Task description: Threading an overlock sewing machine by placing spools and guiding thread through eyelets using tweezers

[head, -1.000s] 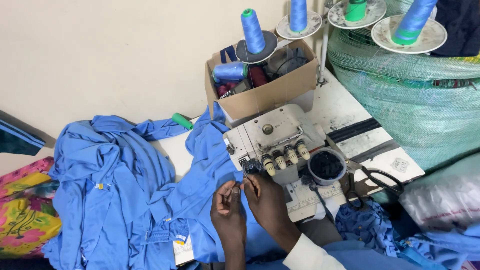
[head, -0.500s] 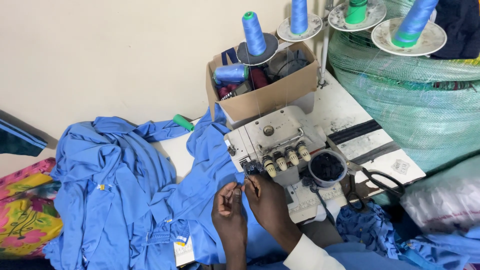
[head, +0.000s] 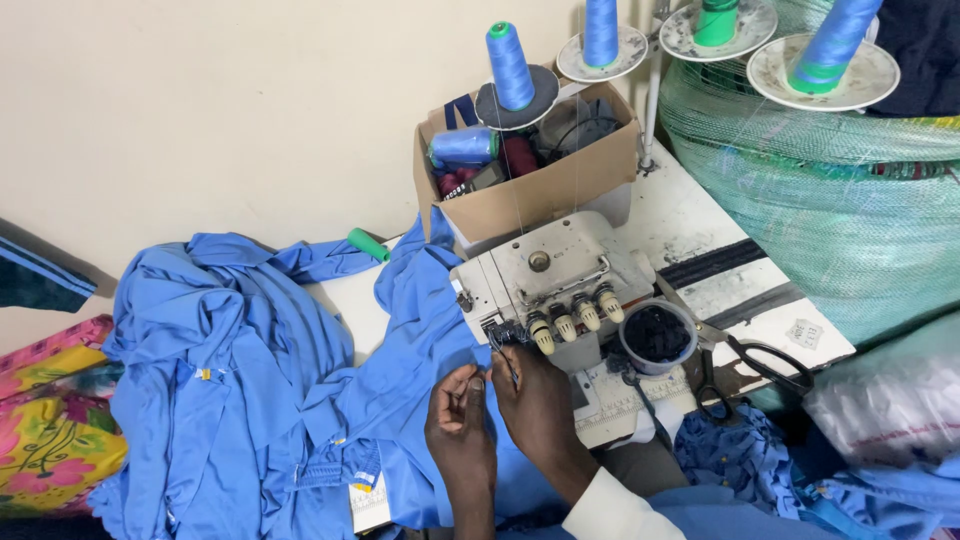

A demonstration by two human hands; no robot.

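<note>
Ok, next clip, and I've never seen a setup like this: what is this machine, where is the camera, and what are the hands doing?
The camera sits on the person's head and looks down, so the two bare hands at the bottom are the person's own. The white machine is a sewing machine of the overlock kind, fed by thin threads from the blue thread cones standing behind it. The left hand and right hand meet at the machine's front left, fingers pinched together near the needle area; anything they hold is too fine to make out. Blue fabric lies heaped to the left. On the table are a cardboard box of spools, a small bowl of dark scraps and black-handled scissors.
</note>
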